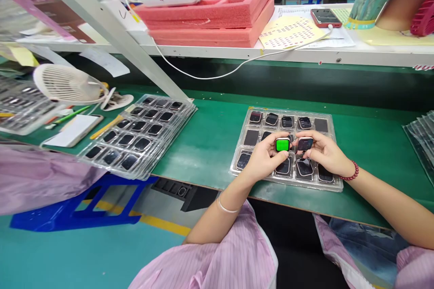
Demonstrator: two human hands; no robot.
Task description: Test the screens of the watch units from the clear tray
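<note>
The left grip (264, 159) pinches a green-lit watch (282, 145) by its edges, the right grip (323, 151) a dark watch (305, 144) — leaving both screens uncovered — above a clear tray (295, 120) on the worktop (203, 133).

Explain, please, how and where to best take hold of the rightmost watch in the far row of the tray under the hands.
Probably pinch the watch by two opposite side edges of its pale rim, coming from above. It lies screen up in a pocket of the clear tray, so the underside is hidden, and an edge hold leaves the dark screen uncovered.
</note>
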